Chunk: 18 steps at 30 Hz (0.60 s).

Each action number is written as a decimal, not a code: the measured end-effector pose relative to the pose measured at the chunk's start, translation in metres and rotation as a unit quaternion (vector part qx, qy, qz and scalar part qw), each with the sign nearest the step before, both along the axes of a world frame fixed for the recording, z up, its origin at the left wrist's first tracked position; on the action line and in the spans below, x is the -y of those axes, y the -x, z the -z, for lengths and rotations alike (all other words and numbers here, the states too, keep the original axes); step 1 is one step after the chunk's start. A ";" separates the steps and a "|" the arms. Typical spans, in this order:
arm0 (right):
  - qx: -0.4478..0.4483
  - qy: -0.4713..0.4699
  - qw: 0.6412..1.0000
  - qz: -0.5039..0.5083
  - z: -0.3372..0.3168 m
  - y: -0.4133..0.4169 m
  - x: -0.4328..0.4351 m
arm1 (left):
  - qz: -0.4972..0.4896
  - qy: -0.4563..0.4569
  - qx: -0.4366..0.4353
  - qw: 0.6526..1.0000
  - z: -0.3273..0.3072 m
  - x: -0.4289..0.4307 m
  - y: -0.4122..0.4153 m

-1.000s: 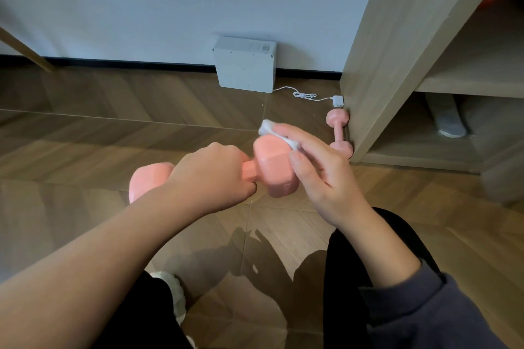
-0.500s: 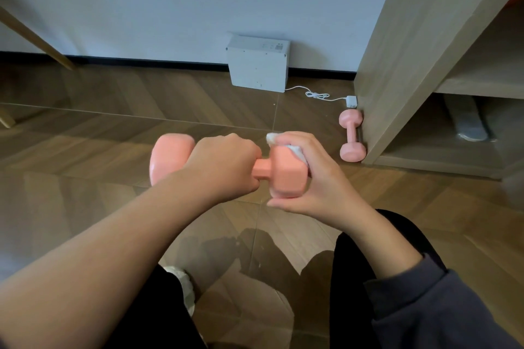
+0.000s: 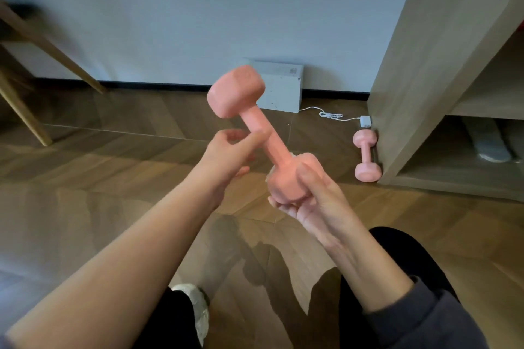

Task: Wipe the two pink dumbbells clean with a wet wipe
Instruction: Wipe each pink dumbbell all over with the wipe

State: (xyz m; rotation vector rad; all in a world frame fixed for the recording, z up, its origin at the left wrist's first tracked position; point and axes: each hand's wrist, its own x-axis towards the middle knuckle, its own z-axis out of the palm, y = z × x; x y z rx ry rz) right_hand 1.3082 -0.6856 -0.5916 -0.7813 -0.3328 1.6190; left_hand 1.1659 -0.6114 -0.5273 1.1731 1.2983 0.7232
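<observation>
In the middle of the view, up in the air over the wood floor point(image 3: 113, 167), one pink dumbbell point(image 3: 265, 133) is held at a slant. Its top end leans up and to the left, in front of a white box point(image 3: 283, 91) that stands by the wall. Its bottom end sits in the right hand point(image 3: 312, 195). That hand's fingers are curled tight round the bottom end and grip it from below. A small white bit of the wet wipe point(image 3: 295, 155) peeks out between the fingers and the pink end.

The left hand point(image 3: 226, 153) is just beside the thin bar of the dumbbell. Its fingers are loose and a little bent, and they are not wrapped round the bar. One fingertip is right at the bar. This hand is blurry.

The other pink dumbbell point(image 3: 365, 154) lies on the floor to the right, well apart from the hands. It is just beside the bottom of a wooden shelf point(image 3: 402, 88). A white cord point(image 3: 330, 115) runs on the floor from the box to a small white plug point(image 3: 365, 121) near that dumbbell.

Two wooden legs point(image 3: 25, 113) stand at the far left. A pale shoe point(image 3: 197, 312) shows at the bottom.
</observation>
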 end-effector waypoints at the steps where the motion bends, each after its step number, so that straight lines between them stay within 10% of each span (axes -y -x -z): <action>1: -0.002 -0.011 1.000 -0.016 -0.002 0.005 0.001 | 0.011 0.052 0.095 0.994 -0.004 -0.005 -0.006; 7: 0.241 -0.099 0.965 -0.016 -0.008 0.023 0.012 | -0.099 0.097 0.364 0.921 -0.010 -0.004 -0.018; 13: 0.375 -0.264 0.888 0.032 0.001 0.008 0.022 | -0.140 0.121 0.363 0.913 -0.014 -0.012 -0.002; 18: 0.442 -0.221 0.867 0.067 -0.001 0.005 0.015 | -0.124 0.112 0.349 0.922 -0.011 -0.011 -0.001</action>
